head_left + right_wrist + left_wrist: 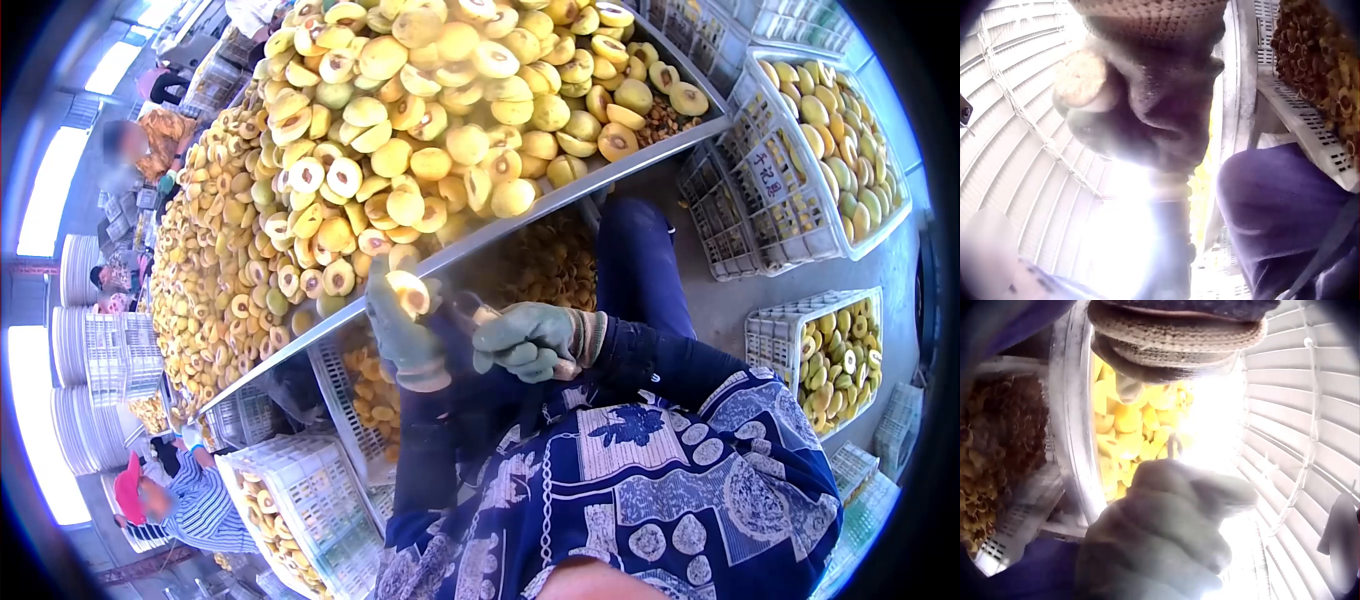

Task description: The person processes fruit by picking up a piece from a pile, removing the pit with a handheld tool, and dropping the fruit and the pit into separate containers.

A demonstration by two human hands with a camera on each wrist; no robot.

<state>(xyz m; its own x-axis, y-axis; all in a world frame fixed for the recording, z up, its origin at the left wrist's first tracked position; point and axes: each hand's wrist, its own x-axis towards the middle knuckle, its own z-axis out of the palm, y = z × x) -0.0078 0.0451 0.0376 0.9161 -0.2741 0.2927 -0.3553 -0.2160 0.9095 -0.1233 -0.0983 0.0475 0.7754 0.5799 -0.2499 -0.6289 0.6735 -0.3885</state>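
Note:
In the head view my gloved left hand [402, 325] holds a halved yellow peach [408, 293], its cut face with a brown centre turned up, close to the metal rim of the fruit table. Just right of it, my gloved right hand [535, 338] grips a tool with a pale round handle, whose butt end [1082, 78] sticks out of the fist in the right wrist view. A thin metal loop [1174, 445] rises above the right fist in the left wrist view. The tool's tip is blurred in the head view. Fingers cover most of the handle.
A metal-rimmed table [560, 195] heaped with peach halves lies ahead. Beneath it is a crate of brown pits and scraps [550, 265]. White crates of fruit stand at right [790, 190] and lower left [310, 490]. Other people work at the far left.

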